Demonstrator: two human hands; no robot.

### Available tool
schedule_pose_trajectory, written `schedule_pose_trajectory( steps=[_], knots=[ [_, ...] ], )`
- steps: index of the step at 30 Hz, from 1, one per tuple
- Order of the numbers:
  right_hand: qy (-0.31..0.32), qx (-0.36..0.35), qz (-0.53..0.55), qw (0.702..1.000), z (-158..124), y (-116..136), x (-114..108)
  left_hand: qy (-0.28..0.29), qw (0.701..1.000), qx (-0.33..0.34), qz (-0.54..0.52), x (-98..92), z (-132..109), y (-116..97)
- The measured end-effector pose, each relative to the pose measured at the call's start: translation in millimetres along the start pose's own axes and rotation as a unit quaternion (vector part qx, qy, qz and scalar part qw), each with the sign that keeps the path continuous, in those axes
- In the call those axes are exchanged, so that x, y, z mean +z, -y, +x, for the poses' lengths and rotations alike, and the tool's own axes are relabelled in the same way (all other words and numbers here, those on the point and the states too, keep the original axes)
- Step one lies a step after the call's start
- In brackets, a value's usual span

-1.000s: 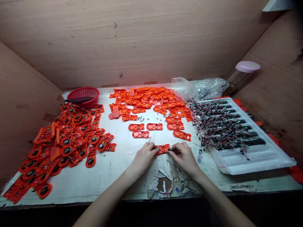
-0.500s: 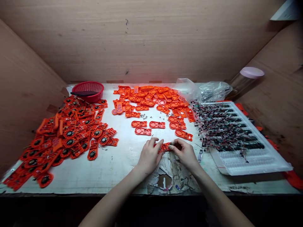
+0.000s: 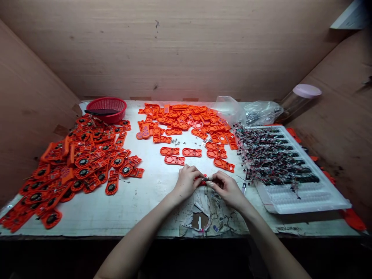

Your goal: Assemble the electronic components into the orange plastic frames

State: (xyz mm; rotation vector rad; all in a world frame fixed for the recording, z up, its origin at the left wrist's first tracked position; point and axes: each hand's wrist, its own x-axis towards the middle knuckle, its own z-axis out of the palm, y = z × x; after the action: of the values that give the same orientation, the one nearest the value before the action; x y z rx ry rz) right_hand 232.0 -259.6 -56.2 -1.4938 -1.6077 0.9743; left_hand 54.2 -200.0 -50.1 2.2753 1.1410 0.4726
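Close to the table's front edge, my left hand (image 3: 187, 182) and my right hand (image 3: 228, 188) meet with closed fingertips. Between them is a small dark part (image 3: 206, 179), pinched from both sides and too small to make out well. Just under the fingertips shows an orange plastic shell (image 3: 204, 183), mostly hidden by my fingers. Beyond my hands lie several loose orange shells, such as one shell (image 3: 192, 152) with a round end. Small metal pieces (image 3: 175, 142) are scattered behind these. A screwdriver (image 3: 244, 187) lies right of my right hand.
At left is a heap of orange shells with round black speakers (image 3: 84, 161), with a red basket (image 3: 120, 112) behind it. More orange shells (image 3: 180, 116) are piled at the back. A white foam tray (image 3: 314, 199) with wired circuit boards stands right. Torn table covering (image 3: 200, 209) lies in front.
My left fingers have moved off the orange shell's left end toward my right fingertips. Both hands now pinch the small dark part above the shell. The view has shifted slightly.
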Motion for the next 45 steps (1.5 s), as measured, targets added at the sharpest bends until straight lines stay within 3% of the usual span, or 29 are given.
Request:
schedule_pose_trajectory(
  steps=[3, 8, 17, 33, 45],
  knots=[
    [-0.017, -0.045, -0.085, 0.995, 2, 7, 6, -0.013, 1.000, 0.011, 0.024, 0.4, -3, -2],
    [0.002, -0.066, -0.174, 0.982, 9, 7, 9, -0.108, 0.994, 0.013, 0.001, -3.3, -20, -4],
    [0.078, 0.000, -0.199, 0.977, 23, 8, 3, -0.107, 0.994, -0.006, -0.034, 10.7, -33, 8],
    [0.148, 0.028, -0.188, 0.971, 35, 7, -1, -0.118, 0.990, -0.013, -0.069, 14.0, -34, 10],
    [0.216, 0.099, -0.249, 0.939, 58, 24, 0, -0.118, 0.991, -0.014, -0.061, 16.3, -34, 11]
  ],
)
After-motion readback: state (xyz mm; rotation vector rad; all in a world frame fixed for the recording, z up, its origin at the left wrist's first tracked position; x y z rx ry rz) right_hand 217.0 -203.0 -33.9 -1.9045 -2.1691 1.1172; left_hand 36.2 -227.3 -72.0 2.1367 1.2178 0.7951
